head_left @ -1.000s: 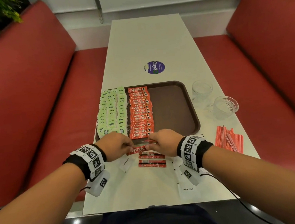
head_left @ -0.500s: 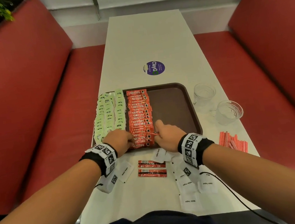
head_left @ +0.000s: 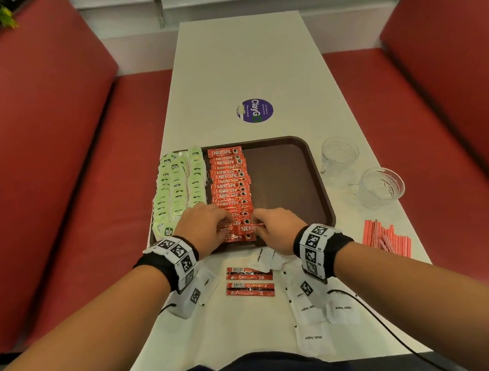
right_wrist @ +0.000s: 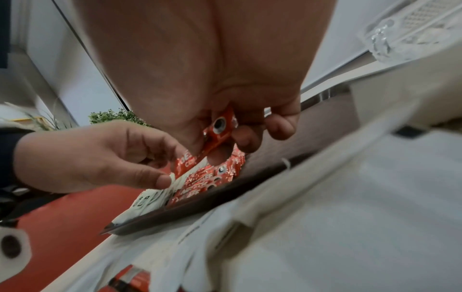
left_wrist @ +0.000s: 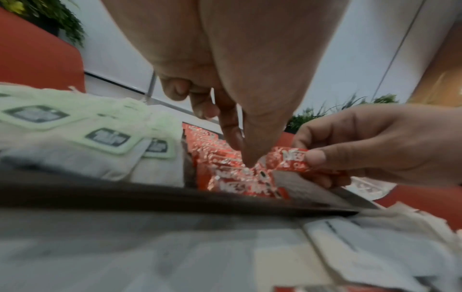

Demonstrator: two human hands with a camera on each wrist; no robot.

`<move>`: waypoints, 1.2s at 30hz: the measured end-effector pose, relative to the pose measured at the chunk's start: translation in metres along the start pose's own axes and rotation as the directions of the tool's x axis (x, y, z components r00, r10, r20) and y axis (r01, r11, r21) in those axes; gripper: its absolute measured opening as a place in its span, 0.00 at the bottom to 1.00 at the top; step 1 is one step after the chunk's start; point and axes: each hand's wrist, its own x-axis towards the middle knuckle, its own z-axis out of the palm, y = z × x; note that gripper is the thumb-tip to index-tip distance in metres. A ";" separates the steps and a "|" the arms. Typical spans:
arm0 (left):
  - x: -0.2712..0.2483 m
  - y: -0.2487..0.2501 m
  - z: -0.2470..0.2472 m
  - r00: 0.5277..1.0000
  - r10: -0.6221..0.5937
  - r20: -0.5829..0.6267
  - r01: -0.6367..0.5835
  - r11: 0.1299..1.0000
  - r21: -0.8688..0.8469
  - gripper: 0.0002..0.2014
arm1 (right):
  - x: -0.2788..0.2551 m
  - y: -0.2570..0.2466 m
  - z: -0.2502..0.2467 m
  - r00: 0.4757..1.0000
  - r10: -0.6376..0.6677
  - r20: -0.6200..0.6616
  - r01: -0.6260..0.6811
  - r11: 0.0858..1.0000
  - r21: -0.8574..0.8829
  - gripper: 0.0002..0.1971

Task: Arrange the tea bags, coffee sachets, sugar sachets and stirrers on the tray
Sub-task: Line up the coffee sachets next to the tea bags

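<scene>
A brown tray (head_left: pixel 291 179) holds columns of green tea bags (head_left: pixel 175 187) on its left and a row of red coffee sachets (head_left: pixel 229 184) down the middle. At the near end of that row, my right hand (head_left: pixel 259 225) pinches one coffee sachet (head_left: pixel 247 228) by its right end. My left hand (head_left: pixel 223 225) pinches its left end, thumb tip down on the row (left_wrist: pixel 246 156). The sachet (right_wrist: pixel 220 126) sits tilted just above the row. Two loose coffee sachets (head_left: pixel 249 272) lie on the table before the tray. White sugar sachets (head_left: pixel 312 337) lie near my right forearm, and red stirrers (head_left: pixel 387 238) at the right.
Two clear glasses (head_left: pixel 339 153) (head_left: pixel 380 187) stand right of the tray. A round purple sticker (head_left: pixel 254 110) lies beyond it. The tray's right half is bare. Red bench seats (head_left: pixel 55 208) flank the narrow white table.
Both hands have carried the coffee sachet from the table in front of the tray forward onto the near end of the coffee row.
</scene>
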 end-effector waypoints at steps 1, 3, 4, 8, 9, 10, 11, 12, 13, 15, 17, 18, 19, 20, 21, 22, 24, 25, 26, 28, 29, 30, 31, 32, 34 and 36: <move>-0.001 0.003 -0.003 0.999 0.048 0.008 -0.047 0.998 -0.051 0.15 | 0.001 -0.002 0.001 1.000 -0.015 0.002 0.015 1.000 0.015 0.08; -0.003 0.010 -0.008 0.995 0.100 0.028 -0.095 0.986 -0.134 0.17 | 0.002 -0.005 0.003 0.999 -0.046 0.003 0.045 0.998 0.036 0.08; -0.003 0.012 -0.009 0.994 0.104 0.025 -0.099 0.984 -0.150 0.16 | 0.003 -0.007 0.004 0.998 -0.055 0.001 0.055 0.998 0.043 0.07; -0.004 0.005 -0.006 1.000 -0.010 0.026 0.014 0.987 -0.160 0.06 | 0.004 -0.005 0.007 0.999 -0.019 -0.032 0.019 1.000 0.000 0.10; -0.005 0.001 -0.005 0.998 -0.048 0.043 0.055 0.984 -0.172 0.04 | 0.004 -0.003 0.006 0.999 0.004 -0.037 -0.006 0.999 -0.042 0.11; -0.006 -0.002 -0.003 0.995 -0.075 0.063 0.085 0.981 -0.175 0.04 | 0.005 0.000 0.006 0.999 0.028 -0.036 -0.031 0.996 -0.087 0.11; -0.007 -0.005 -0.001 0.992 -0.090 0.090 0.104 0.980 -0.169 0.03 | 0.006 0.002 0.006 0.998 0.054 -0.028 -0.057 0.990 -0.127 0.11; -0.008 -0.006 0.000 0.989 -0.096 0.117 0.113 0.981 -0.155 0.03 | 0.006 0.003 0.006 0.997 0.077 -0.020 -0.079 0.984 -0.157 0.10; -0.008 -0.007 0.003 0.986 -0.096 0.136 0.114 0.984 -0.135 0.03 | 0.007 0.004 0.006 0.996 0.093 -0.010 -0.094 0.979 -0.180 0.11; -0.007 -0.007 0.008 0.983 -0.104 0.148 0.118 0.989 -0.086 0.04 | 0.008 0.004 0.006 0.994 0.109 0.007 -0.104 0.970 -0.222 0.12; -0.004 -0.006 0.012 0.986 -0.115 0.123 0.117 0.993 -0.005 0.06 | 0.010 0.003 0.006 0.992 0.123 0.016 -0.115 0.962 -0.249 0.13; -0.002 -0.005 0.014 0.988 -0.118 0.104 0.115 0.993 0.039 0.06 | 0.011 0.002 0.005 0.991 0.131 0.016 -0.123 0.959 -0.257 0.13; 0.000 -0.003 0.014 0.989 -0.122 0.088 0.115 0.991 0.075 0.07 | 0.011 0.002 0.005 0.990 0.141 0.016 -0.132 0.955 -0.264 0.12; 0.002 -0.001 0.014 0.989 -0.125 0.077 0.117 0.988 0.103 0.07 | 0.011 0.001 0.004 0.989 0.147 0.015 -0.138 0.953 -0.271 0.12; 0.004 0.000 0.014 0.989 -0.130 0.072 0.121 0.985 0.121 0.07 | 0.011 0.000 0.003 0.988 0.152 0.016 -0.142 0.951 -0.276 0.12; 0.006 0.001 0.014 0.988 -0.138 0.070 0.128 0.983 0.130 0.07 | 0.011 0.000 0.002 0.988 0.156 0.016 -0.145 0.950 -0.275 0.13; 0.008 0.003 0.012 0.986 -0.150 0.069 0.140 0.980 0.141 0.07 | 0.010 -0.001 0.001 0.987 0.162 0.018 -0.152 0.952 -0.265 0.14; 0.008 0.003 0.011 0.987 -0.147 0.068 0.136 0.980 0.146 0.07 | 0.009 -0.001 0.000 0.986 0.163 0.018 -0.152 0.952 -0.266 0.14; 0.007 0.004 0.010 0.989 -0.137 0.062 0.126 0.981 0.151 0.08 | 0.008 -0.002 -0.001 0.987 0.161 0.017 -0.151 0.951 -0.269 0.15; 0.004 0.005 0.008 0.995 -0.097 0.024 0.092 0.984 0.152 0.09 | 0.003 -0.003 -0.003 0.988 0.153 0.011 -0.144 0.952 -0.271 0.15; 0.000 0.007 0.007 0.998 -0.069 -0.002 0.068 0.987 0.145 0.10 | 0.000 -0.005 -0.004 0.990 0.143 0.007 -0.136 0.954 -0.266 0.15; -0.004 0.009 0.006 0.999 -0.035 -0.018 0.037 0.991 0.131 0.11 | -0.003 -0.006 -0.005 0.992 0.126 0.004 -0.120 0.958 -0.261 0.15; -0.009 0.011 0.005 1.000 0.009 -0.017 -0.007 0.994 0.112 0.11 | -0.007 -0.008 -0.006 0.995 0.097 0.004 -0.093 0.960 -0.263 0.14; -0.015 0.014 0.005 0.998 0.060 0.004 -0.060 0.994 0.089 0.10 | -0.011 -0.010 -0.006 0.998 0.055 0.008 -0.050 0.961 -0.272 0.13; -0.029 0.020 0.006 0.985 0.149 0.089 -0.155 0.986 0.065 0.09 | -0.019 -0.015 -0.005 0.997 -0.049 0.051 0.062 0.957 -0.285 0.11; -0.040 0.025 0.012 0.965 0.214 0.153 -0.230 0.968 0.097 0.10 | -0.028 -0.022 -0.001 0.978 -0.139 0.152 0.179 0.940 -0.291 0.13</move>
